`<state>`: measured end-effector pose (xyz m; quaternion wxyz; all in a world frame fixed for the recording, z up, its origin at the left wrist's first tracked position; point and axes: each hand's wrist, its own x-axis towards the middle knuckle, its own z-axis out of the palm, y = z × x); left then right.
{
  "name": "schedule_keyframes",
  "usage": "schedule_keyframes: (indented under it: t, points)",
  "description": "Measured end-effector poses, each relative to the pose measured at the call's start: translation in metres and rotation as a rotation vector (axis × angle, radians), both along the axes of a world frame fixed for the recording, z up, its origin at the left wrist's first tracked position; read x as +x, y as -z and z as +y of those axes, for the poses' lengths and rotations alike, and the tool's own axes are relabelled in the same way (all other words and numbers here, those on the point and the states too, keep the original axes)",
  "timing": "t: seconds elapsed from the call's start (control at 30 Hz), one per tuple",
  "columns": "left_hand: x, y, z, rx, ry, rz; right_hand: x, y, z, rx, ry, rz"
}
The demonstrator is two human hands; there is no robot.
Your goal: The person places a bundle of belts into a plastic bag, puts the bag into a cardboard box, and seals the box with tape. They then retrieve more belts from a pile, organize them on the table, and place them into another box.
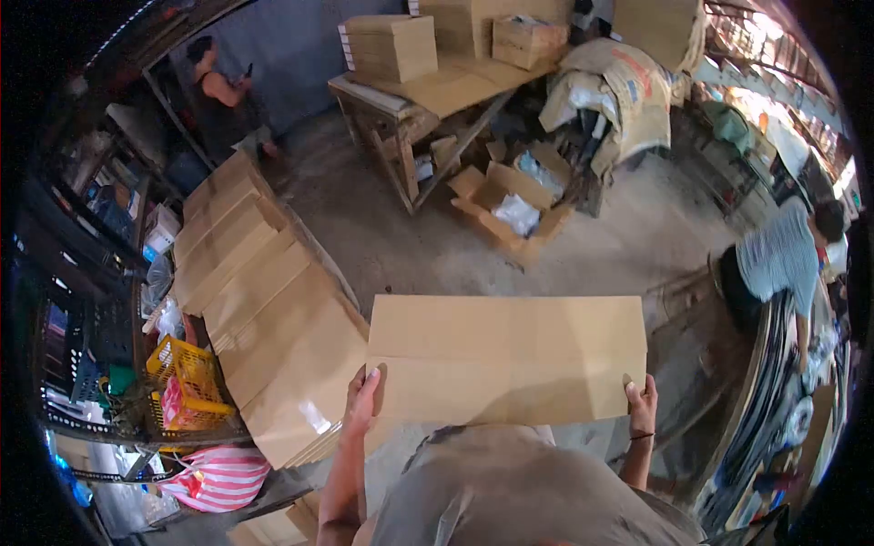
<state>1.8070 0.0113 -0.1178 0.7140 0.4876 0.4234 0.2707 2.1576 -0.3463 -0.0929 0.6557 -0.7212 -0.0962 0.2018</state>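
Observation:
A wide, flat piece of brown cardboard [507,341], creased lengthwise, is held in front of my body. My left hand [361,399] grips its lower left edge, thumb on top and the other fingers hidden beneath. At the lower right edge, my right hand [642,400] holds it the same way, with a dark band around the wrist. To the left of the cardboard lies a row of overlapping flat cardboard sheets [282,314], close to my left hand.
A wooden table [391,114] carries closed boxes [391,50]. Beneath it, an open carton [492,205] holds plastic. A yellow crate [187,382] and striped bag [218,478] stand left. One person [223,96] stands back left; another [778,255] bends at the right.

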Motion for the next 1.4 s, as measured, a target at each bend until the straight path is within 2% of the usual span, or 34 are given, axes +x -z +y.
schedule_keyframes:
  t: [0.07, 0.13, 0.17, 0.23, 0.27, 0.3, 0.33, 0.43, 0.5, 0.57, 0.7, 0.77, 0.9, 1.07, 1.13, 1.17, 1.2, 1.3, 1.33, 1.4]
  points:
    - [0.029, -0.01, 0.018, 0.004, -0.048, 0.009, 0.046, 0.001, 0.038, 0.108, -0.055, -0.041]
    - [0.046, -0.02, 0.034, 0.029, -0.135, 0.051, 0.088, -0.009, 0.082, 0.12, -0.086, -0.01]
    - [0.05, -0.026, 0.043, 0.04, -0.154, 0.054, 0.108, -0.019, 0.099, 0.047, -0.158, 0.005]
    - [0.055, -0.032, 0.053, 0.028, -0.102, -0.138, 0.143, -0.023, 0.144, 0.057, -0.209, -0.019]
    - [0.061, -0.038, 0.057, 0.034, -0.123, -0.146, 0.159, -0.026, 0.168, 0.069, -0.242, -0.047]
    - [0.066, -0.046, 0.063, 0.085, -0.144, -0.239, 0.177, -0.022, 0.189, 0.047, -0.304, 0.015]
    - [0.069, -0.05, 0.072, 0.136, -0.16, -0.326, 0.187, -0.023, 0.213, 0.055, -0.317, 0.01]
    - [0.069, -0.042, 0.11, 0.101, -0.318, -0.233, 0.204, -0.027, 0.29, 0.133, -0.401, 0.002]
    - [0.071, -0.038, 0.148, 0.126, -0.369, -0.258, 0.21, -0.027, 0.345, 0.179, -0.427, 0.008]
    - [0.074, -0.041, 0.194, 0.162, -0.461, -0.273, 0.219, -0.027, 0.404, 0.191, -0.45, 0.005]
    - [0.073, -0.042, 0.298, 0.299, -0.465, -0.288, 0.224, -0.033, 0.51, 0.215, -0.48, -0.038]
    - [0.07, -0.046, 0.347, 0.213, -0.539, -0.201, 0.222, -0.05, 0.552, 0.214, -0.45, -0.049]
    - [0.076, -0.061, 0.45, 0.276, -0.485, -0.181, 0.228, -0.091, 0.62, 0.249, -0.451, 0.006]
    - [0.108, -0.038, 0.596, 0.293, -0.456, -0.513, 0.258, -0.109, 0.701, 0.428, -0.381, -0.121]
    - [0.132, -0.054, 0.652, 0.383, -0.4, -0.53, 0.263, -0.115, 0.736, 0.514, -0.258, -0.178]
    - [0.145, -0.064, 0.681, 0.44, -0.356, -0.515, 0.261, -0.127, 0.753, 0.495, -0.276, -0.256]
    - [0.157, -0.074, 0.709, 0.496, -0.313, -0.497, 0.272, -0.115, 0.769, 0.484, -0.215, -0.313]
    - [0.198, -0.11, 0.786, 0.599, -0.204, -0.549, 0.285, -0.13, 0.837, 0.646, -0.13, -0.394]
    - [0.202, -0.12, 0.808, 0.592, -0.199, -0.524, 0.288, -0.14, 0.852, 0.613, -0.155, -0.399]
    - [0.23, -0.136, 0.863, 0.683, -0.165, -0.509, 0.302, -0.143, 0.886, 0.619, -0.037, -0.301]
